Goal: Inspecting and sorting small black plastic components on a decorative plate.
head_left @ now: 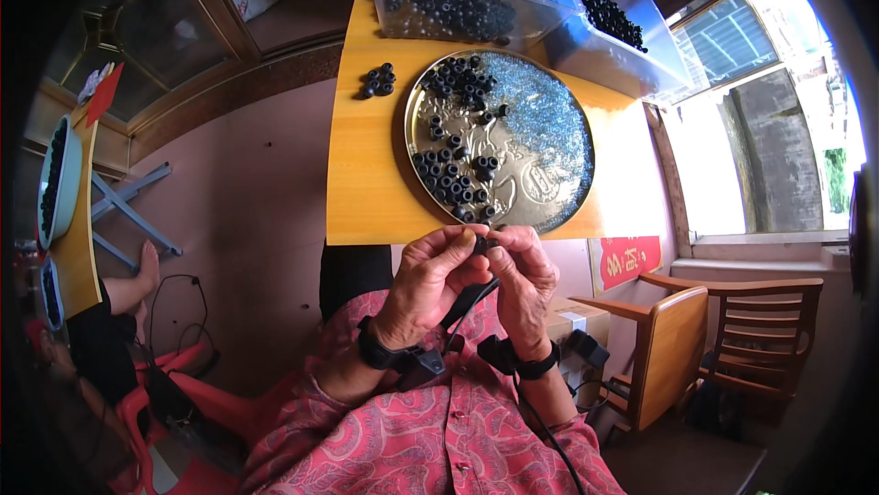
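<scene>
My left hand (419, 281) and my right hand (526, 282) meet at the near edge of the table, fingertips pinched together. Between them is a small black ring-like piece (483, 244), partly covered by the fingers. Just beyond lies a round metal tray (511, 152) with an embossed pattern. Several loose black cylindrical pieces with holes (447, 174) are scattered over its left half. Tiny shiny blue bits (551, 119) spread across its right side. A small cluster of black pieces (377, 81) sits on the table left of the tray.
Two clear plastic bins, a left one (542, 22) and a right one (586, 60), hold more black pieces behind the tray. Wooden chairs (673, 358) and a cardboard box (575, 330) stand at the right. At far left, another person's leg (135, 292) shows beside a table with a pale basin (66, 188).
</scene>
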Motion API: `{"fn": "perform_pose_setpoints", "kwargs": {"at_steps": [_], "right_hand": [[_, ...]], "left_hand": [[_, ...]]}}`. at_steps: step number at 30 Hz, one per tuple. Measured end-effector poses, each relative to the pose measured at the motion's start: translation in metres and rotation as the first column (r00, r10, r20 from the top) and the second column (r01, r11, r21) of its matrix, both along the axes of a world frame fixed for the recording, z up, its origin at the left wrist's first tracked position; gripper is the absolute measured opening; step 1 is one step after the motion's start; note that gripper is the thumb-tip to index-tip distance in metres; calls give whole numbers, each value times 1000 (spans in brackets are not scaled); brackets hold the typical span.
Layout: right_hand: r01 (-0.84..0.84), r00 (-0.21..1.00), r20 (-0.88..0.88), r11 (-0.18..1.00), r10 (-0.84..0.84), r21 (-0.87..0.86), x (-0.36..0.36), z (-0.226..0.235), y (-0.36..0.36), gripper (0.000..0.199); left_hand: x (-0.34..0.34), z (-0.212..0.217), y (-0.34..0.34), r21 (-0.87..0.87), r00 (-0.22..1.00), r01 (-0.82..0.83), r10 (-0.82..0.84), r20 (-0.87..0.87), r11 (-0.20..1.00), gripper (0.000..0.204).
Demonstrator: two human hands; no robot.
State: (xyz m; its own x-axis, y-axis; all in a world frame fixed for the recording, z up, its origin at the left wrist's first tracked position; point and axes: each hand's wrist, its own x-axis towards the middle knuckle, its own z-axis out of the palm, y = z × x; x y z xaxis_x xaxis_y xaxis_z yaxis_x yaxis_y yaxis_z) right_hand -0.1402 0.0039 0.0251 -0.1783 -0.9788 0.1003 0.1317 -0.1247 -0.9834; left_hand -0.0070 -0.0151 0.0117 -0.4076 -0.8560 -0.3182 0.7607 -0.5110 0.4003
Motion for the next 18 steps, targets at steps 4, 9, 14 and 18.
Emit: {"fn": "perform_pose_setpoints", "kwargs": {"at_steps": [4,9,14,18], "right_hand": [[-14,995,101,999,9,48,1,1,0,14],[-21,991,134,999,14,47,1,1,0,14],[-14,994,112,999,9,41,2,0,0,14],[-8,995,104,999,3,43,2,0,0,14]], "left_hand": [[0,-4,-1,13,998,7,-7,-55,1000,22],[-1,1,-1,68,999,0,2,-35,998,22],[-1,-1,0,21,1000,-9,10,-27,1000,22],[-2,2,0,12,1000,-22,22,8,1000,22]]}}
